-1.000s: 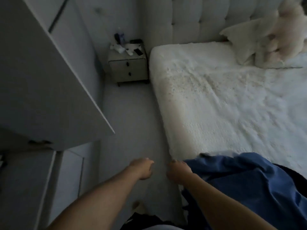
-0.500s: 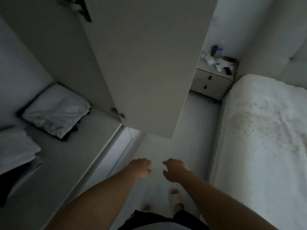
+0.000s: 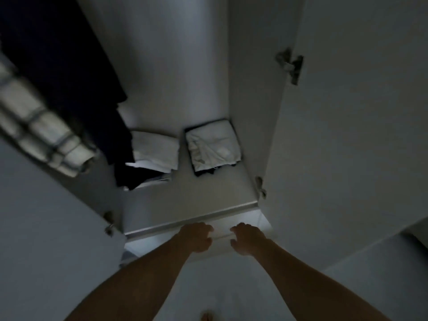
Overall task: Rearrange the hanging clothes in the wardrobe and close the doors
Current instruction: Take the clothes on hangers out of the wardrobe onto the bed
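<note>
Wardrobe doors (image 3: 347,135) wide open, not yet closed. Hanging clothes (image 3: 69,72) bunched at left above shelf (image 3: 185,200). Left hand (image 3: 196,237), right hand (image 3: 248,239) below shelf edge, loosely curled, grasping nothing. Rearranging seemingly pending.

1. Both bare forearms reach forward and slightly inward from the bottom of the view, so the two hands end up near each other at the same height.
2. The left hand (image 3: 195,237) is seen from its back, its fingers loosely curled downward and inward, holding nothing.
3. The right hand (image 3: 247,238) mirrors it, back up, fingers loosely bent toward the left hand, also holding nothing.
4. A small gap separates the two hands; they do not touch.
5. Both wrists are straight, in line with the forearms.
6. The toes of one bare foot (image 3: 206,316) show at the bottom edge, between the arms.
</note>
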